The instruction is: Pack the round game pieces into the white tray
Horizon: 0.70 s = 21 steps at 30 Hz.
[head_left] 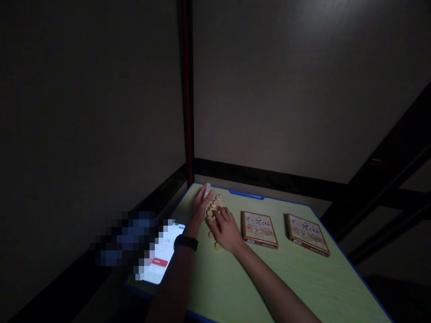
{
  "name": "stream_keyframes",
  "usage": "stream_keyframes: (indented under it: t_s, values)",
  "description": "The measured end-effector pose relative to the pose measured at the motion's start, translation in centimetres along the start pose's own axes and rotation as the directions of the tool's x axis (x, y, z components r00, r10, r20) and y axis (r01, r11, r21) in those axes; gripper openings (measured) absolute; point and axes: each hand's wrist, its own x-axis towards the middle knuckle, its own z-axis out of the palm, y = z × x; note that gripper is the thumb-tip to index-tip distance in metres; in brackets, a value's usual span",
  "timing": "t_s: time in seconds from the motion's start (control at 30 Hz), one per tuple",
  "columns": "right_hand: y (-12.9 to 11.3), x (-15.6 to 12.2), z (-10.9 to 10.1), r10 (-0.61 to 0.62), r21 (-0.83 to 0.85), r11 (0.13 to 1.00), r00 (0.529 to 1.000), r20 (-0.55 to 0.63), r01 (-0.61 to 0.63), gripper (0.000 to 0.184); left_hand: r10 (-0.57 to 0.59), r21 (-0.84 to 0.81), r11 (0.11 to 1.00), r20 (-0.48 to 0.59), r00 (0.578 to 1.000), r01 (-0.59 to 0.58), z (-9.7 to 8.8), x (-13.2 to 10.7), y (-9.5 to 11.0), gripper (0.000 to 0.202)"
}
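My left hand [201, 200], with a dark band on its wrist, is closed around a small pale box-like object [206, 192] held up near the table's far left corner. Beside it lies a loose heap of round, light wooden game pieces [210, 212], like Chinese chess pieces. Over the heap's near right side is my right hand [226, 228], its fingers spread and the tips among the pieces. That hand hides part of the heap. A couple of single pieces [217, 246] lie closer to me, left of the right hand.
Two flat game boxes with Chinese lettering, a nearer-left one [260, 228] and a right one [308, 233], lie on the green table [289, 278] with its blue edge. A lit phone [164, 255] rests at the left edge. Walls [269, 89] stand behind and left.
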Motion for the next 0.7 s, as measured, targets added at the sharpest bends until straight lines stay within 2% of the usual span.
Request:
stream_keyframes:
  t_s: [0.13, 0.23, 0.33, 0.5, 0.6, 0.7]
  values:
    - [-1.4, -1.1, -0.9, -0.018, -0.076, 0.997, 0.995, 0.102, 0.026, 0.058, -0.032, 0.015, 0.999, 0.003, 0.999, 0.032, -0.2, 0.1, 0.5, 0.06]
    - [-2.2, -2.0, -0.9, -0.085, -0.098, 0.99, 0.987, 0.137, 0.098, 0.065, 0.007, 0.006, 1.0, -0.045, 0.999, -0.007, -0.3, 0.1, 0.9, 0.058]
    - [-2.3, -2.1, -0.5, -0.093, -0.129, 0.985, 0.985, 0.144, 0.112, 0.06, 0.072, -0.019, 0.997, -0.091, 0.993, -0.074, -0.3, 0.2, 1.2, 0.058]
    - [-1.6, -0.2, -0.1, -0.13, -0.122, 0.981, 0.978, 0.162, 0.151, 0.051, 0.173, -0.062, 0.982, -0.107, 0.979, -0.18, -0.2, 0.3, 1.8, 0.064]
    - [-1.2, 0.6, -0.1, -0.181, -0.088, 0.977, 0.971, 0.154, 0.196, 0.047, 0.106, -0.213, 0.968, -0.126, 0.986, -0.131, -0.1, 0.0, 2.5, 0.07]
    - [-1.0, 0.8, -0.2, -0.211, -0.017, 0.977, 0.976, 0.059, 0.213, 0.041, -0.021, -0.414, 0.91, -0.084, 0.996, -0.015, -0.3, -0.4, 3.6, 0.074]
